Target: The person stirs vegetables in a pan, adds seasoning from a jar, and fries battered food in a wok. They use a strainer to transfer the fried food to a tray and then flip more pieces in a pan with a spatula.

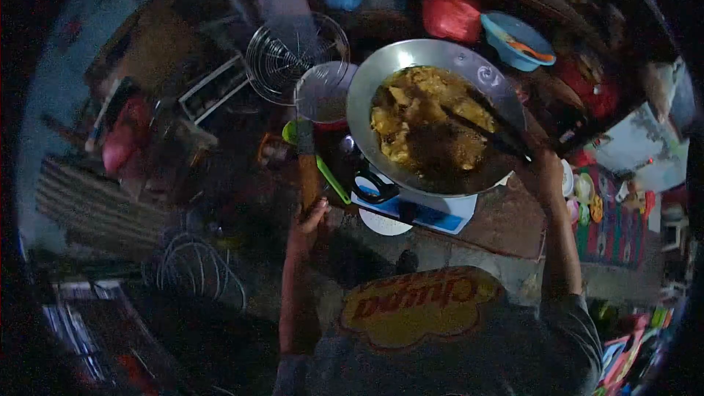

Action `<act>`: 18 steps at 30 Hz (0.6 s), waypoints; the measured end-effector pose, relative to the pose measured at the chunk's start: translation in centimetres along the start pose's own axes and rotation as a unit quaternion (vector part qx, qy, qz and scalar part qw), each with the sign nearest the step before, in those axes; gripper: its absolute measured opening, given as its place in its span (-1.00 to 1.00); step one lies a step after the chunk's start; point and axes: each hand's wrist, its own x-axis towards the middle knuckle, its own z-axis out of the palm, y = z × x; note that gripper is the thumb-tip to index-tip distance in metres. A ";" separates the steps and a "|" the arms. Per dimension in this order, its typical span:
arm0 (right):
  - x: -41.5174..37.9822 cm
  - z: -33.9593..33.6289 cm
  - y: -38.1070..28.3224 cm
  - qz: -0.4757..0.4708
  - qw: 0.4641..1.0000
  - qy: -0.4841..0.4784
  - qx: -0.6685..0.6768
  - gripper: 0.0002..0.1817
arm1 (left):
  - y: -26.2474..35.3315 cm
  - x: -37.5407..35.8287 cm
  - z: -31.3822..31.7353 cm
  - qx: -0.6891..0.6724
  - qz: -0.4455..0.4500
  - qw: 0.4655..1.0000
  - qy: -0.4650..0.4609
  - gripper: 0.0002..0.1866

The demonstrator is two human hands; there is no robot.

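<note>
My left hand (314, 216) is closed around the wooden handle (309, 176) of a wire skimmer (275, 55). The skimmer's round mesh is up beside the wok, partly over a pale pot (323, 103). My right hand (541, 174), at the wok's right side, grips dark tongs (488, 132). Their two arms reach over the rim, with the tips among the frying food. The large metal wok (433, 50) holds dark oil and several golden-brown pieces (402, 121) whose kind I cannot make out. Under it is a tabletop stove (440, 209).
A green utensil (334, 180) lies between the skimmer handle and stove. Behind the wok are a red plastic bag (451, 13) and a blue basin (517, 37) with something orange in it. Several small colourful items (584, 198) lie on a striped mat (623, 224) at right.
</note>
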 end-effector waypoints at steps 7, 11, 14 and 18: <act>-0.6 3.0 2.5 0.100 0.972 -0.157 -0.146 -0.55 | -6.5 5.6 -0.2 -0.294 -0.310 0.889 -0.166 -0.84; 0.3 0.0 -5.6 0.097 0.973 -0.137 -0.158 -0.54 | -7.9 6.3 0.2 -0.350 -0.261 0.883 -0.172 -0.83; 1.1 2.4 -5.1 0.064 0.989 -0.080 -0.104 -0.52 | -8.6 6.6 0.7 -0.365 -0.249 0.881 -0.168 -0.83; 3.2 5.9 -8.1 0.006 0.980 -0.106 -0.168 -0.53 | -8.1 6.6 0.7 -0.317 -0.316 0.883 -0.141 -0.82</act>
